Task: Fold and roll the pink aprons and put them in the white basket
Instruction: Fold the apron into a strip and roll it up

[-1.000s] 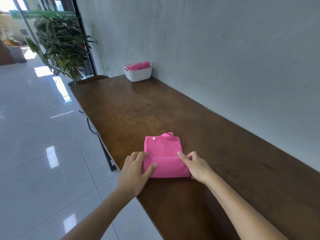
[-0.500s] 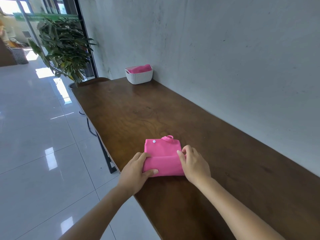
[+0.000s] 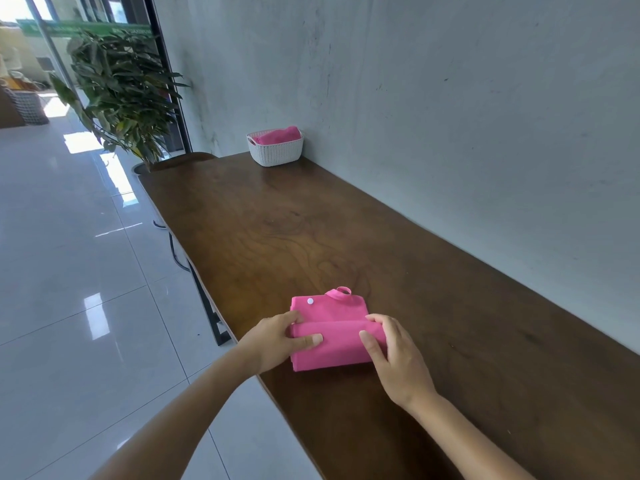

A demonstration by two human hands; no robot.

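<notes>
Pink folded cloth apron point(image 3: 330, 353): light, limp, likely unrolling if released. We are gripping the roll's two ends, left hand point(image 3: 277, 341) and right hand point(image 3: 398, 362) both curled round it.

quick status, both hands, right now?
left hand: closed, gripping the left end of the half-rolled pink apron.
right hand: closed, gripping the right end of the same roll.

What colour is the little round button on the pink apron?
White. The snap button sits near the far left corner of the pink apron, clearest in the head view.
</notes>
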